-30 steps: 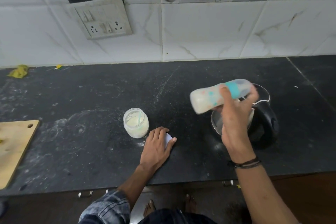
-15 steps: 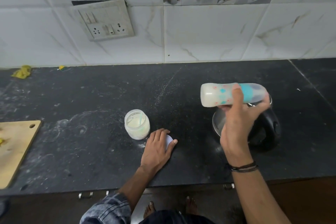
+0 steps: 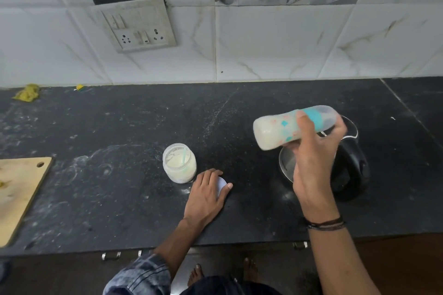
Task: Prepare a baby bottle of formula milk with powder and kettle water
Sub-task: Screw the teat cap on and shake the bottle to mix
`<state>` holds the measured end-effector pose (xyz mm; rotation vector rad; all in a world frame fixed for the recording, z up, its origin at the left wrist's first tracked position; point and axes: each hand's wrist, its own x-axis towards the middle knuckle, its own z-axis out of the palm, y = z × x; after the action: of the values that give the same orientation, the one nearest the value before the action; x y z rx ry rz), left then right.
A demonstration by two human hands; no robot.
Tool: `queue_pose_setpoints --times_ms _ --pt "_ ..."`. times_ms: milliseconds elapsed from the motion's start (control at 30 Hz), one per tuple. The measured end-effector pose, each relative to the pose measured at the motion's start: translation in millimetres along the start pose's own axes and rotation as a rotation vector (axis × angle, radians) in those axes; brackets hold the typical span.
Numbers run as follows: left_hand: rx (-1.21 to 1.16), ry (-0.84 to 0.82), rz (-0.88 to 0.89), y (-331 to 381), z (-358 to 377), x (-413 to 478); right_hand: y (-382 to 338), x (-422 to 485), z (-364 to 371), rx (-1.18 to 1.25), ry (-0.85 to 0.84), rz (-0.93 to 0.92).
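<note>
Your right hand (image 3: 314, 165) grips the baby bottle (image 3: 280, 130), with the fingers (image 3: 302, 120) and thumb curled round it near the teal collar. The bottle lies almost on its side in the air, base towards nine o'clock and capped end towards three o'clock, and it is filled with milky liquid. It hangs over the black kettle (image 3: 352, 170), which stands at four o'clock on the desk (image 3: 119, 127) with its lid raised.

Your left hand (image 3: 206, 196) rests palm down at six o'clock, its fingers relaxed over a white round lid (image 3: 221, 184) lying on the desk. The open powder jar (image 3: 179, 163) stands just beside it at eleven o'clock, with a teal handle inside.

A wooden cutting board (image 3: 19, 194) sits at the eight o'clock edge. A switch panel (image 3: 139, 24) hangs on the tiles at eleven o'clock.
</note>
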<state>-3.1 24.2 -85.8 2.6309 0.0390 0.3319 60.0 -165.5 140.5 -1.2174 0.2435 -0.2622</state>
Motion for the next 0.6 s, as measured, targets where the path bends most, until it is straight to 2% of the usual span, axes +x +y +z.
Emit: queue_pose_setpoints --times_ms 33,133,167,300,400,433,533,600 --pt "-0.002 -0.005 -0.001 0.0 -0.3 0.0 0.8 -0.1 1.4 -0.002 0.014 -0.003" --pt "-0.010 -0.009 0.006 -2.1 -1.2 0.2 3.3 -0.2 1.8 -0.146 -0.145 0.043" --pt "-0.013 -0.013 0.004 -2.0 -1.5 0.0 1.6 -0.7 1.9 -0.136 -0.151 0.053" --pt "-0.005 -0.005 0.002 -0.4 -0.5 -0.2 0.5 3.0 0.1 0.007 0.031 0.004" --pt "0.000 -0.011 0.009 -2.1 0.0 0.2 5.1 1.2 -0.5 -0.133 -0.125 0.054" --pt "-0.001 -0.016 0.006 -2.2 0.0 0.0 4.7 -0.6 -0.6 -0.137 -0.130 0.056" --pt "0.003 -0.007 0.004 -1.0 -0.5 -0.4 2.8 -1.7 -2.5 0.012 0.046 -0.010" --pt "0.002 -0.005 0.008 -0.4 -0.8 0.2 3.4 -0.8 -1.8 0.023 0.062 -0.019"
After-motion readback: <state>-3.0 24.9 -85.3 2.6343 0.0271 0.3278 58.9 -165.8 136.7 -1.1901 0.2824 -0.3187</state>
